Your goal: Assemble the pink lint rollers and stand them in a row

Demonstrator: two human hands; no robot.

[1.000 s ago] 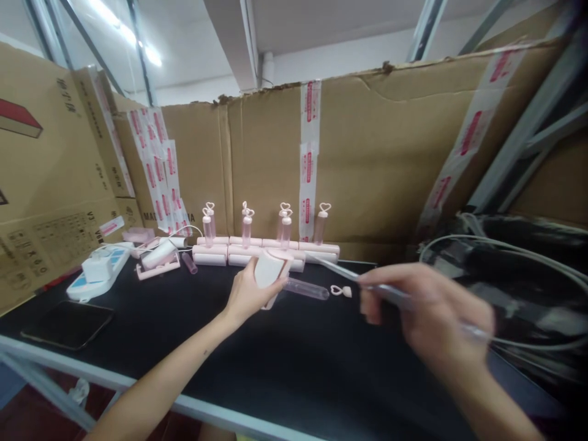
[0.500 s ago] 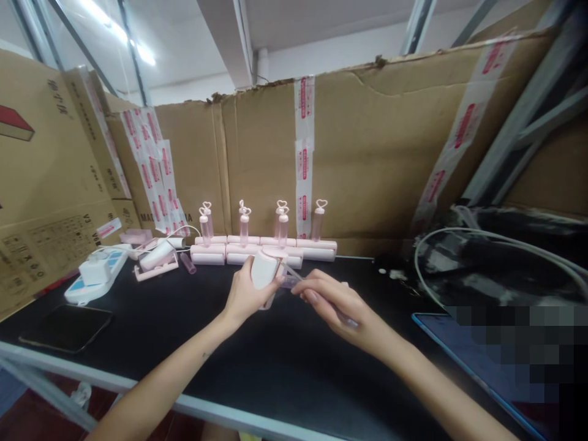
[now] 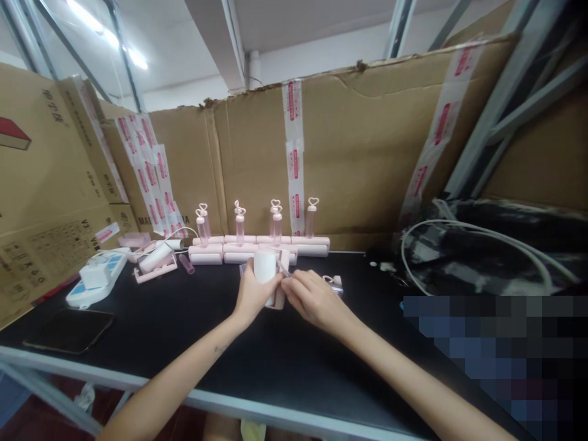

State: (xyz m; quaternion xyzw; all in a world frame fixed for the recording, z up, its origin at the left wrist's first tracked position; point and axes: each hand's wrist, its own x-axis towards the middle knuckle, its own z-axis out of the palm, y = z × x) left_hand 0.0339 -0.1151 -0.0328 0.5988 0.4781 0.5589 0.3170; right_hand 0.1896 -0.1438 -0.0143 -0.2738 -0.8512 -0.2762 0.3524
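At the far middle of the black table (image 3: 138, 343), my left hand (image 3: 252, 294) grips the white roller unit (image 3: 265, 269) upright. Right hand (image 3: 312, 298) pinches a thin tool (image 3: 283, 268) against it. Finished ones (image 3: 257, 250) line the far edge; this one's unfinished.

The right hand (image 3: 312, 300) was brought in from three o'clock until its fingers met the white roller (image 3: 266, 269) gripped by the left hand (image 3: 252, 294); the thin tool (image 3: 283, 268) was pressed against the roller's side.

A flat black phone (image 3: 68, 329) lies left of the white-and-blue plastic power strip (image 3: 94, 280); brown cardboard boxes (image 3: 41, 184) stand behind it.
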